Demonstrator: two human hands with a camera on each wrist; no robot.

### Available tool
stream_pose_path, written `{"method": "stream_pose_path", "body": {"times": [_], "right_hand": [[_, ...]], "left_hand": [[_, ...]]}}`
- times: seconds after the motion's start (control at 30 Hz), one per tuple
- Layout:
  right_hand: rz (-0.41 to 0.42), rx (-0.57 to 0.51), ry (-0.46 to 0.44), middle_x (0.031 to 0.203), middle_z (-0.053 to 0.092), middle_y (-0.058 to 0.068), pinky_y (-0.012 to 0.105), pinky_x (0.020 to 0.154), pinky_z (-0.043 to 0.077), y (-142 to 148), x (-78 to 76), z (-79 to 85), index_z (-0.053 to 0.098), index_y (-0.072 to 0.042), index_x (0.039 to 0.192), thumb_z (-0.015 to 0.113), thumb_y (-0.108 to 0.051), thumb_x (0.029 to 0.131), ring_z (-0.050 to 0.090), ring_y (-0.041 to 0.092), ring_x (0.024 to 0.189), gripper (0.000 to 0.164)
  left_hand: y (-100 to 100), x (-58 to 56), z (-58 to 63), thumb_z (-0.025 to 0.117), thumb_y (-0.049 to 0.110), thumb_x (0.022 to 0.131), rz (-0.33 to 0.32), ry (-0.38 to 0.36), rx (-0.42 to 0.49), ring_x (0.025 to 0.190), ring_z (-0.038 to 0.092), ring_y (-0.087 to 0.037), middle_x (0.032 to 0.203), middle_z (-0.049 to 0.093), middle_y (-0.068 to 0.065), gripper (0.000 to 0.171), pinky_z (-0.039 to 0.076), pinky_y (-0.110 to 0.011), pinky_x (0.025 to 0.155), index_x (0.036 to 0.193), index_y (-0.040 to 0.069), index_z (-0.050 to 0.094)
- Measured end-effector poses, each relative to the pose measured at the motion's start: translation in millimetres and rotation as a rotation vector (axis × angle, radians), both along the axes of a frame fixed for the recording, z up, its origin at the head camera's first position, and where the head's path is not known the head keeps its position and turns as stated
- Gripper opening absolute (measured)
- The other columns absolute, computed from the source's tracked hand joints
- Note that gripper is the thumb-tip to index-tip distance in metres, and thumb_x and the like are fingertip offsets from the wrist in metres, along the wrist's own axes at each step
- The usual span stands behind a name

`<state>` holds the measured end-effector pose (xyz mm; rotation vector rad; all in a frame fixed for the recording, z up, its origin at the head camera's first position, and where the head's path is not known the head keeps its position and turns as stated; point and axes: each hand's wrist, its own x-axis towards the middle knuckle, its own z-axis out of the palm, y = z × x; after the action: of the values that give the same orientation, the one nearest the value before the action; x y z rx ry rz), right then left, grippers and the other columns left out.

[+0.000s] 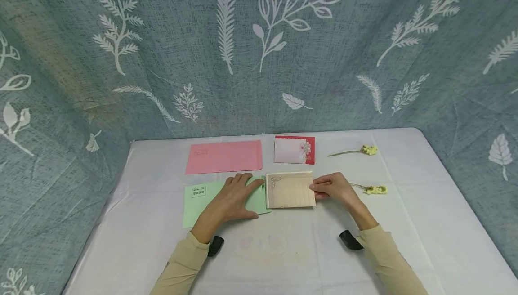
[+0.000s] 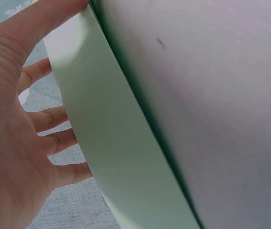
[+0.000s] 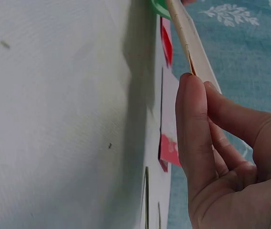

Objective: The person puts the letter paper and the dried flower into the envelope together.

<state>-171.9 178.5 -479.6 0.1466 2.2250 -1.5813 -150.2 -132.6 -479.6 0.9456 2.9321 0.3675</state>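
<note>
My left hand spans the right end of the light green envelope, thumb at its near edge and fingers toward its far edge. In the left wrist view, the envelope lies between thumb and fingers, with the fingertips hidden. Its mouth looks bowed apart in the right wrist view. My right hand pinches a cream lined card with scroll decoration by its right edge. The card's left edge meets the envelope's right end; whether it is inside cannot be told. From the side, the card looks thick or folded.
A pink envelope lies behind the green one. Right of it is a red-edged floral card. Two yellow dried flowers, one behind and one nearer, lie at the right on the white-covered table. A patterned curtain hangs behind.
</note>
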Motion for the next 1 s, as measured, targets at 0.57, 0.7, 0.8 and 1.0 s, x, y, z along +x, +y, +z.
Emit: {"method": "stream_pose_path", "body": {"times": [0.57,0.7,0.8,1.0], "right_hand": [[0.028,0.042,0.032,0.086,0.073,0.017,0.027,0.062,0.058,-13,-2.6,-6.6,0.067,0.015,0.106,0.071,-0.004,0.088,0.067,0.009,0.063,0.025],[0.032,0.040,0.043,0.086,0.073,0.018,0.026,0.061,0.058,-17,-4.4,-9.5,0.066,0.016,0.107,0.068,-0.001,0.090,0.067,0.008,0.063,0.025],[0.036,0.039,0.049,0.086,0.073,0.019,0.025,0.061,0.058,-19,-5.2,-11.5,0.066,0.016,0.108,0.067,0.000,0.090,0.067,0.009,0.063,0.025],[0.048,0.039,0.057,0.087,0.072,0.020,0.025,0.062,0.058,-22,-5.5,-12.0,0.066,0.017,0.108,0.067,0.000,0.090,0.067,0.008,0.063,0.025]], "left_hand": [[0,0.0,-1.5,0.089,0.048,0.063,-0.013,0.031,0.011,0.120,0.048,-0.032,0.133,0.049,-0.015,0.092,0.041,-0.051,0.096,0.141,0.020,0.049],[0,0.1,-1.6,0.089,0.049,0.064,-0.012,0.026,0.013,0.121,0.048,-0.031,0.134,0.049,-0.014,0.091,0.041,-0.051,0.096,0.141,0.021,0.049],[-1,0.5,-1.4,0.089,0.048,0.064,-0.012,0.022,0.016,0.121,0.047,-0.032,0.134,0.049,-0.014,0.091,0.041,-0.051,0.096,0.141,0.020,0.049],[-1,0.7,-2.2,0.089,0.048,0.065,-0.012,0.023,0.017,0.121,0.047,-0.032,0.134,0.048,-0.015,0.090,0.040,-0.051,0.097,0.141,0.019,0.049]]}}
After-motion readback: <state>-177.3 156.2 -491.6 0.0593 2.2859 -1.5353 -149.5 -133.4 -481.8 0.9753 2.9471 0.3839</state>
